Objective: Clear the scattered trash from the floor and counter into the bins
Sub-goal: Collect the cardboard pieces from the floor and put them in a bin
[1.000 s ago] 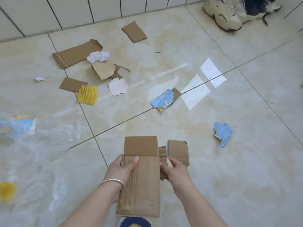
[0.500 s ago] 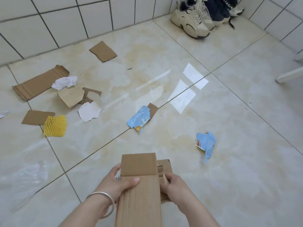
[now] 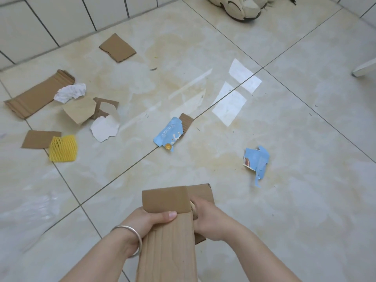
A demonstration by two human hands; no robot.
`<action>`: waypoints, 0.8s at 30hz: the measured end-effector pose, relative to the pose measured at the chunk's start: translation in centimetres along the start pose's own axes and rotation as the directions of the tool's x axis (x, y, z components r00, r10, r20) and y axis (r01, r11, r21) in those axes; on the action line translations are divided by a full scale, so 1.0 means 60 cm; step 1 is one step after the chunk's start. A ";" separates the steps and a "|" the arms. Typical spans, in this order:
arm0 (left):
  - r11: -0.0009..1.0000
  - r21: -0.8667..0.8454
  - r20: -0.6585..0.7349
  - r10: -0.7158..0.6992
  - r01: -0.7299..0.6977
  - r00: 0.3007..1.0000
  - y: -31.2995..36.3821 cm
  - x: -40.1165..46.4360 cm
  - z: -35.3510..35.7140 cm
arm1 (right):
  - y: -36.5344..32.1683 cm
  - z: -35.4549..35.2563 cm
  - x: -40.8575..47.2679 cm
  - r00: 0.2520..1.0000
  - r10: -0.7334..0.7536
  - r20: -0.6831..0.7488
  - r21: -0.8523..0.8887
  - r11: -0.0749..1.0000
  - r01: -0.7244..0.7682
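My left hand (image 3: 146,222) grips a long brown cardboard strip (image 3: 166,247), thumb across its front. My right hand (image 3: 211,220) holds smaller cardboard pieces (image 3: 200,192) tucked behind that strip. Scattered on the tiled floor ahead: a blue wrapper (image 3: 168,133), a torn blue packet (image 3: 256,160), a yellow foam net (image 3: 63,148), white torn paper (image 3: 105,130), crumpled white paper (image 3: 70,92), and several cardboard pieces, including a long one (image 3: 38,94) at left and a square one (image 3: 117,47) near the wall. No bin is in view.
A white tiled wall (image 3: 61,19) runs along the far side. Beige sneakers (image 3: 236,7) sit at the top right. A white furniture edge (image 3: 364,68) juts in at right. Clear plastic film (image 3: 34,210) lies on the floor at left.
The view has swung right and tilted, so the plastic bags at left are mostly out of frame. My right hand has slid the smaller cardboard pieces behind the long strip.
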State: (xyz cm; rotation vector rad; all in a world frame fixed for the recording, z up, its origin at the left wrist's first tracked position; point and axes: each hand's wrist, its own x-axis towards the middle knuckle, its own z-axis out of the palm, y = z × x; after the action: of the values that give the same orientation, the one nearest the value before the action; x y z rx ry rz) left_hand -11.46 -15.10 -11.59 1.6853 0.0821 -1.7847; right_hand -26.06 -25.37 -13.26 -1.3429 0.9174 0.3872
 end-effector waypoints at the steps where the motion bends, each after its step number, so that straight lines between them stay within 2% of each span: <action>1: 1.000 -0.026 -0.006 -0.009 0.009 1.000 -0.002 -0.001 0.000 | 0.001 -0.006 -0.001 0.999 0.010 0.044 0.035 0.999 -0.011; 3: 0.996 -0.085 -0.032 -0.025 0.022 0.999 -0.001 -0.004 0.003 | 0.004 -0.018 -0.003 0.996 0.027 0.083 0.112 0.993 -0.036; 5: 0.989 -0.147 -0.079 -0.031 0.019 0.996 0.000 -0.003 0.002 | 0.009 -0.027 -0.002 0.997 0.014 0.076 0.408 0.912 -0.044; 6: 0.985 -0.174 -0.112 -0.033 0.013 0.993 0.002 -0.002 0.000 | 0.010 -0.028 0.001 1.000 0.029 0.008 0.575 0.818 -0.029; 7: 0.980 -0.197 -0.149 -0.031 0.001 0.988 0.002 0.001 -0.005 | 0.013 -0.028 0.006 0.987 0.089 -0.133 0.652 0.758 0.020; 8: 0.975 -0.222 -0.187 -0.030 -0.013 0.982 0.003 0.004 -0.009 | 0.017 -0.026 0.016 0.930 0.197 -0.312 0.592 0.805 0.028; 9: 0.970 -0.242 -0.219 -0.026 -0.028 0.975 0.003 0.008 -0.014 | 0.022 -0.022 0.027 0.816 0.288 -0.501 0.384 0.919 -0.089; 10: 0.965 -0.260 -0.246 -0.025 -0.041 0.969 0.004 0.011 -0.015 | 0.028 -0.013 0.034 0.704 0.304 -0.642 0.122 0.947 -0.298; 11: 0.959 -0.276 -0.270 -0.021 -0.057 0.963 0.004 0.014 -0.015 | 0.035 -0.002 0.040 0.648 0.265 -0.714 -0.073 0.892 -0.445; 12: 0.953 -0.293 -0.291 -0.012 -0.078 0.957 0.004 0.016 -0.014 | 0.042 0.008 0.047 0.636 0.241 -0.733 -0.165 0.844 -0.510; 14: 0.941 -0.316 -0.328 0.009 -0.119 0.945 0.007 0.021 -0.009 | 0.045 0.022 0.056 0.650 0.266 -0.712 -0.133 0.857 -0.497; 18: 0.917 -0.358 -0.364 0.037 -0.176 0.931 0.018 0.033 -0.010 | 0.032 -0.005 0.057 0.700 0.262 -0.665 0.089 0.957 -0.275; 20: 0.905 -0.375 -0.376 0.049 -0.201 0.925 0.027 0.040 -0.015 | 0.027 -0.068 0.050 0.612 0.225 -0.758 0.187 0.974 -0.126; 21: 0.902 -0.378 -0.377 0.054 -0.207 0.925 0.032 0.043 -0.017 | 0.028 -0.109 0.050 0.526 0.225 -0.820 0.217 0.973 -0.078; 23: 0.896 -0.388 -0.385 0.055 -0.215 0.921 0.039 0.046 -0.021 | 0.026 -0.191 0.054 0.354 0.267 -0.896 0.244 0.964 -0.108; 24: 0.891 -0.396 -0.395 0.053 -0.222 0.917 0.041 0.050 -0.024 | 0.023 -0.223 0.057 0.308 0.296 -0.904 0.257 0.953 -0.163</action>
State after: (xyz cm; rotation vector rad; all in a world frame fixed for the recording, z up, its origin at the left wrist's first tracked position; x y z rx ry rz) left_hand -8.83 -17.57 -13.57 1.6257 0.4804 -1.2012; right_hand -29.53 -38.49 -16.17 -1.2668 2.1193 -0.3418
